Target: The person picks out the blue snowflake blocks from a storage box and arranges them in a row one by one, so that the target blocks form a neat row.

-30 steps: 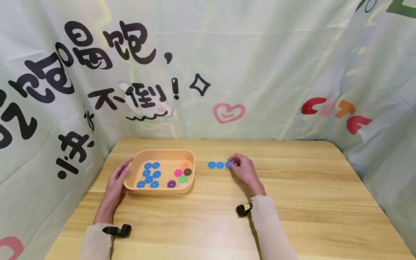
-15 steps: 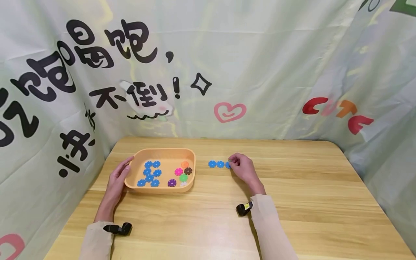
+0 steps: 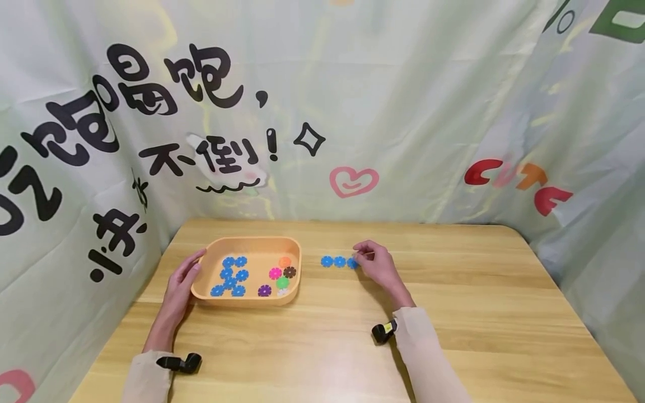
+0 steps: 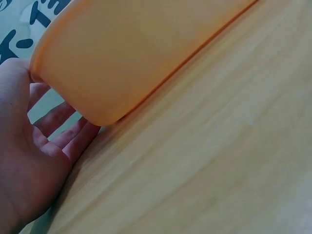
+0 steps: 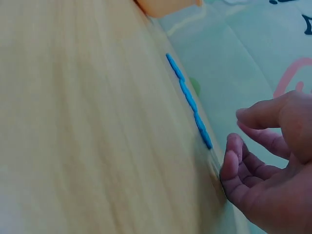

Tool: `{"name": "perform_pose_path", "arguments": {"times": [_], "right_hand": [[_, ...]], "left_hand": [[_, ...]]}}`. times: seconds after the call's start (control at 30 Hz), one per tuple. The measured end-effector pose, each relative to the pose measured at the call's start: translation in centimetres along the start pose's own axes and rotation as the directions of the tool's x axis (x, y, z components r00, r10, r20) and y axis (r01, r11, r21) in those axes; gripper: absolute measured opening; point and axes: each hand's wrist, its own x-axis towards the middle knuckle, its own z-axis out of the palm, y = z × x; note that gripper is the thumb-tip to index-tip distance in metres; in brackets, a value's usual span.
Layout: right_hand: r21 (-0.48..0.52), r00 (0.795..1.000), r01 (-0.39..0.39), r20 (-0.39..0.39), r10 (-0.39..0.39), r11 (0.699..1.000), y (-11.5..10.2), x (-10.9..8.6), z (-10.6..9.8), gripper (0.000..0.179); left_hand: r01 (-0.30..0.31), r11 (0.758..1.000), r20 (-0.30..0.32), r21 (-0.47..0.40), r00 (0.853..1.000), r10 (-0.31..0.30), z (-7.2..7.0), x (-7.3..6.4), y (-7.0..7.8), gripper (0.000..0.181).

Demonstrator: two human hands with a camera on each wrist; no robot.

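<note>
Three blue snowflake building discs [image 3: 340, 262] lie in a row on the table, seen edge-on as a wavy blue strip [image 5: 190, 102] in the right wrist view. My right hand [image 3: 375, 264] is at the row's right end; its thumb and index finger are apart, with nothing between them. With my left hand [image 3: 180, 281] I hold the left end of an orange tray [image 3: 247, 300], thumb at the rim and fingers along the outer wall. Several more blue discs [image 3: 229, 284] lie in the tray's left half.
On the tray's right side are loose discs: orange [image 3: 285, 261], pink [image 3: 275, 273], brown [image 3: 289, 272], green [image 3: 282, 283], purple [image 3: 264, 290] and white [image 3: 283, 292]. A printed curtain [image 3: 403, 123] hangs behind the wooden table [image 3: 312, 347].
My right thumb and fingers have come off the rightmost blue disc, which shows more now. The left hand stays on the tray. The head view has tilted slightly upward.
</note>
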Motion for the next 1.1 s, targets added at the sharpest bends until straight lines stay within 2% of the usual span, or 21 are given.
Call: {"name": "perform_pose_path", "arguments": {"times": [0.27,0.4,0.53,0.77,1.1], "right_hand": [[0.097,0.990,0.126,0.053,-0.132,0.987,-2.5,-1.5,3.0,0.022],[0.131,0.973,0.200,0.086,-0.212,0.971,-4.6,-2.1,4.5,0.020],[0.135,0.953,0.269,0.106,-0.284,0.954,-6.5,-2.3,5.6,0.019],[0.126,0.933,0.313,0.146,-0.330,0.941,-9.0,-2.6,7.4,0.022],[0.082,0.895,0.377,0.226,-0.385,0.923,-10.8,-2.6,9.6,0.023]], "left_hand": [[0.003,1.000,0.004,-0.003,1.000,-0.003,-0.5,-1.1,-0.6,0.050],[0.007,1.000,0.003,0.012,1.000,-0.007,-0.6,-1.4,-0.6,0.050],[0.003,1.000,0.004,0.009,1.000,-0.003,-0.5,-1.1,-0.5,0.051],[-0.007,1.000,0.013,-0.014,1.000,0.007,-0.2,-0.5,-0.5,0.051],[-0.010,1.000,0.013,-0.019,1.000,0.011,0.0,-0.2,-0.5,0.050]]}}
